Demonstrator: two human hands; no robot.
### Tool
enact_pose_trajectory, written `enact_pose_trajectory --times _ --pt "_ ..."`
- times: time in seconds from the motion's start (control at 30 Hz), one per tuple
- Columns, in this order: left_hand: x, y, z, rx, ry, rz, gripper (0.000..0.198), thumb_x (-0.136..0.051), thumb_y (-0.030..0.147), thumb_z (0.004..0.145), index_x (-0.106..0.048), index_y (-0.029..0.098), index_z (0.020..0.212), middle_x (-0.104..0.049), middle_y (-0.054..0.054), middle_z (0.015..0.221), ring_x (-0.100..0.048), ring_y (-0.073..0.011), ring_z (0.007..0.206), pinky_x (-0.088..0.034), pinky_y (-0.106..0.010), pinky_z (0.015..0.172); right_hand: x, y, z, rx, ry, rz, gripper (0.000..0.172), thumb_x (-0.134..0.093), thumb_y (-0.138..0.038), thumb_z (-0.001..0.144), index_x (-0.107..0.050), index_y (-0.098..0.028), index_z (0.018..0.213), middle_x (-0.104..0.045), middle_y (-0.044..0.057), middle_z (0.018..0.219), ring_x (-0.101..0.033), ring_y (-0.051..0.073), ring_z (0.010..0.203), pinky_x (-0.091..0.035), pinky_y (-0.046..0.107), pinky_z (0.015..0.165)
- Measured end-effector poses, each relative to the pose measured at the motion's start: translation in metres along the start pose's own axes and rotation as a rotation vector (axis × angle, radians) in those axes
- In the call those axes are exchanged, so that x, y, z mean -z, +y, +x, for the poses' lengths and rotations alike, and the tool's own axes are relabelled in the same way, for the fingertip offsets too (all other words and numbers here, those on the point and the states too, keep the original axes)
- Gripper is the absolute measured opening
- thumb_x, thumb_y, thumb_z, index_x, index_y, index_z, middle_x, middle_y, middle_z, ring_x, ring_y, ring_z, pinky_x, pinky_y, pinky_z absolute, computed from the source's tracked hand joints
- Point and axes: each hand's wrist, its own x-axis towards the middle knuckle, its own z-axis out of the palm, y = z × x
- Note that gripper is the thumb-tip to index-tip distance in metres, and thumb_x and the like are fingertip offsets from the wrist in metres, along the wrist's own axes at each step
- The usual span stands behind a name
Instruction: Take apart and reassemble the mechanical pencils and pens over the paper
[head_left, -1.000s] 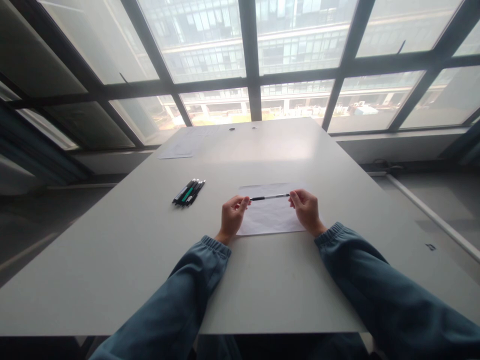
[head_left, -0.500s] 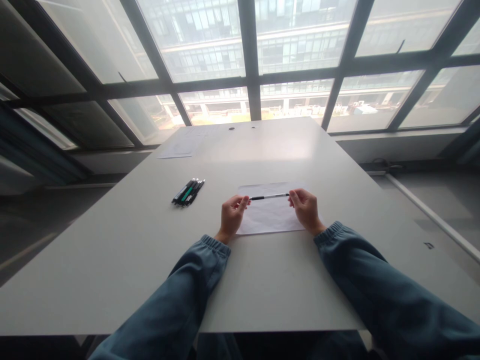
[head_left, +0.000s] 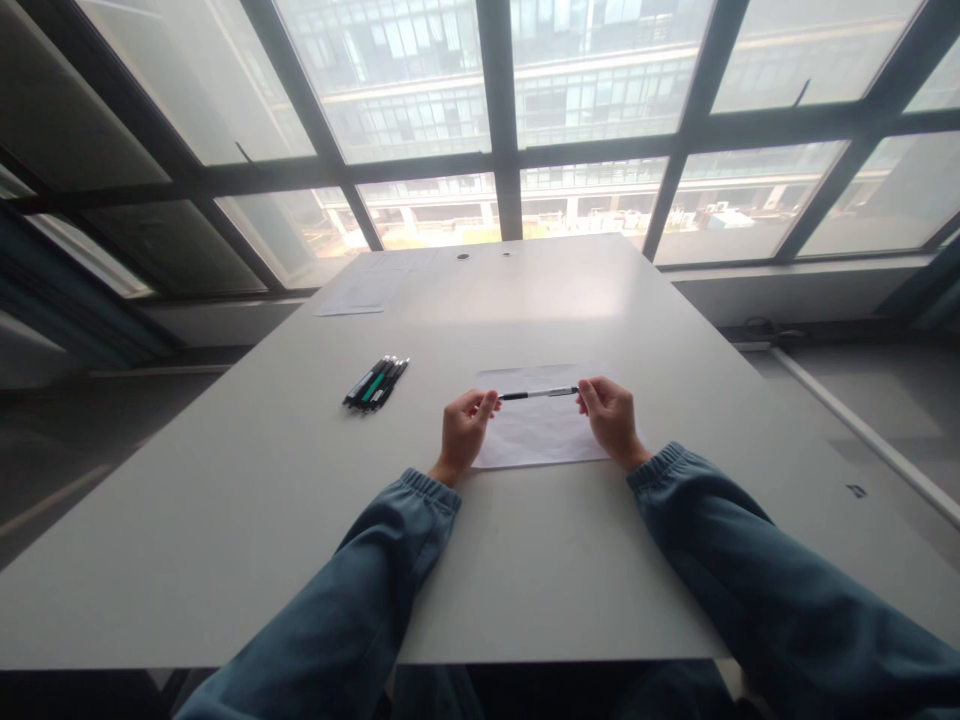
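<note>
A pen with a black grip and a clear barrel is held level between my two hands. My left hand pinches its left end between thumb and fingers. At the other end, my right hand is closed on the pen's dark tip. Beneath the pen lies a white sheet of paper, partly covered by my hands. Off to the left, a bunch of several pens, mostly black with a green one among them, rests on the table.
The white table stretches toward large windows. More papers lie at its far left, and a small dark round piece sits near the far edge. A dark mark shows at the right.
</note>
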Motion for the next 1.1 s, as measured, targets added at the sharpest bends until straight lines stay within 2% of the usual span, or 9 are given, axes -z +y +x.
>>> enact_pose_trajectory --times 1.1 --pt "-0.0010 0.0020 -0.0007 0.002 0.003 -0.006 0.044 -0.061 0.054 0.094 -0.072 0.017 0.072 -0.073 -0.006 0.071 -0.066 -0.0169 0.065 -0.051 -0.027 0.063 -0.0004 -0.0049 -0.0006 -0.020 -0.025 -0.047 0.052 -0.053 -0.061 0.095 -0.056 -0.021 0.062 -0.054 -0.002 0.050 -0.049 0.013 0.047 -0.040 0.026 0.050"
